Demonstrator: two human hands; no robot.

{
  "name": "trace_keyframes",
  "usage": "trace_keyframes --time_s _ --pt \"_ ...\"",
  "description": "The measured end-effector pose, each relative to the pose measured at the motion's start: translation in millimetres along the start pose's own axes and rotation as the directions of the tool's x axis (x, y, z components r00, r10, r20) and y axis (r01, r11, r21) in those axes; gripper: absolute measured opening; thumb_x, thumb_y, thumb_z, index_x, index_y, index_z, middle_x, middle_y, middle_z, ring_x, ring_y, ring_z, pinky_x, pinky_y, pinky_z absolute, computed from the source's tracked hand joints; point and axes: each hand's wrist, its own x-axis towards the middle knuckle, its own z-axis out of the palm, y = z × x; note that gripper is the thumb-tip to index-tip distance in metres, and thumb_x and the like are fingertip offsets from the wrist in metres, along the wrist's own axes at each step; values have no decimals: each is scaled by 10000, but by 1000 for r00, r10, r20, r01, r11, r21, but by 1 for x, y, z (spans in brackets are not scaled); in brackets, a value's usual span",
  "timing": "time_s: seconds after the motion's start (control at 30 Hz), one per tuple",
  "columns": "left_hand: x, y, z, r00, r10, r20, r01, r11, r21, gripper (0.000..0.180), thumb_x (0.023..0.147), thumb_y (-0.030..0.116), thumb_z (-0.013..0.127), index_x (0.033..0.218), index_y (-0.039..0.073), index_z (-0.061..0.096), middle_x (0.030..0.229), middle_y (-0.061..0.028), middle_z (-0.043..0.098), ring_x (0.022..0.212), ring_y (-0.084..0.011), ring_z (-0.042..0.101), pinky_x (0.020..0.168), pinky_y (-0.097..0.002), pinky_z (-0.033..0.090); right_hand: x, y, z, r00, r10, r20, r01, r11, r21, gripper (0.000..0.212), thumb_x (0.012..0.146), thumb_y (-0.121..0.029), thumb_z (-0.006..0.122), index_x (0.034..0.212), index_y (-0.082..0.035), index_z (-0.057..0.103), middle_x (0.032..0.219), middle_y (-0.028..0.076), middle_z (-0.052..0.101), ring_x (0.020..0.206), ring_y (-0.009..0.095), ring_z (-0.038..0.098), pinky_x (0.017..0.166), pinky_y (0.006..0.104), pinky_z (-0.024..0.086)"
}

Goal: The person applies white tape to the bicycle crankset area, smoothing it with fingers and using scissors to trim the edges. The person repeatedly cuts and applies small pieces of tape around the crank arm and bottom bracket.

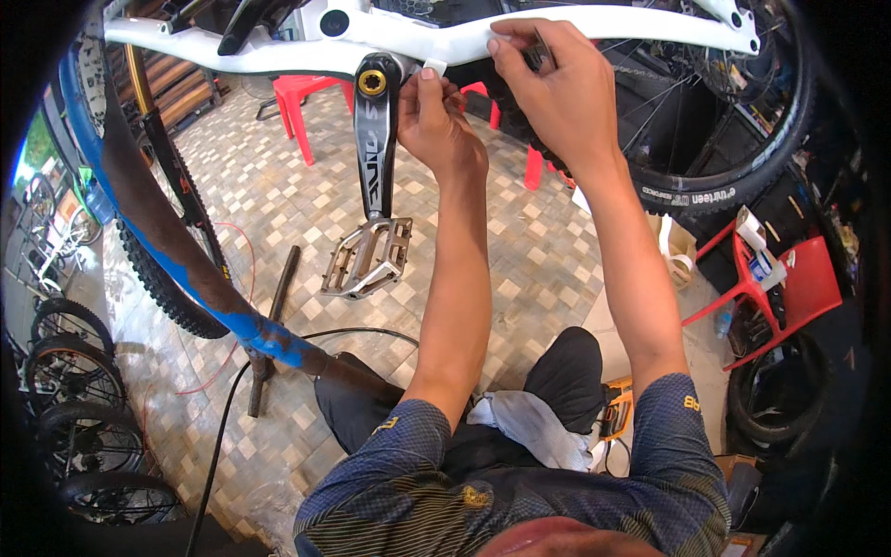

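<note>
A white bicycle frame (390, 42) runs across the top of the head view. My left hand (441, 130) is raised just under it, beside the black crank arm (375, 139). Its thumb presses on a small white piece (434, 67) at the lower edge of the frame, and its other fingers are partly hidden. My right hand (566, 93) is against the rear part of the frame, thumb and forefinger pinched together. What lies between those fingertips, if anything, is too small to name. A silver flat pedal (369, 258) hangs from the crank.
A blue, worn stand tube (251, 327) slants past on the left. The rear wheel (691, 197) stands at upper right, near a red plastic chair (806, 288). Several bicycle wheels (79, 371) line the left side. A grey cloth (529, 427) lies on my lap.
</note>
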Motion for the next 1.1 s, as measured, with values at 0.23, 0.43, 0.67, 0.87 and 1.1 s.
trace_keyframes --time_s 0.23,0.43,0.67,0.87,1.1 --pt "12 -10 -6 998 61 0 -61 994 -91 197 934 156 765 1036 32 651 941 -55 670 798 -112 626 637 -230 501 48 -9 10 953 -236 188 269 947 -174 179 900 -178 688 955 -17 743 774 187 666 792 364 682 741 434 537" --pt "11 -7 -4 1000 24 14 -22 993 -120 222 931 145 773 1059 -3 668 938 -60 677 796 -119 636 647 -237 514 72 -16 14 881 130 454 -63 985 -160 231 885 -215 726 976 -10 784 841 203 750 765 282 745 718 395 558" --pt "12 -12 -5 999 39 -7 -39 993 -109 151 952 122 744 1060 40 675 942 -49 700 816 -133 662 663 -287 537 77 -19 18 852 187 489 -81 970 -230 195 859 -174 738 962 -17 789 829 179 756 746 242 734 717 375 554" --pt "8 -11 -2 999 51 -4 -51 994 -94 156 953 105 741 1073 31 675 999 -73 718 873 -174 707 692 -297 571 74 -17 18 870 134 474 -8 966 -257 191 843 -168 742 951 -19 791 844 180 758 764 254 740 723 374 558" --pt "12 -12 -4 997 82 7 -81 994 -69 196 957 103 735 1107 8 653 1034 -96 714 890 -190 711 708 -296 585 71 -32 16 877 97 471 38 963 -268 194 831 -184 752 931 -22 790 843 185 750 779 292 738 733 389 557"
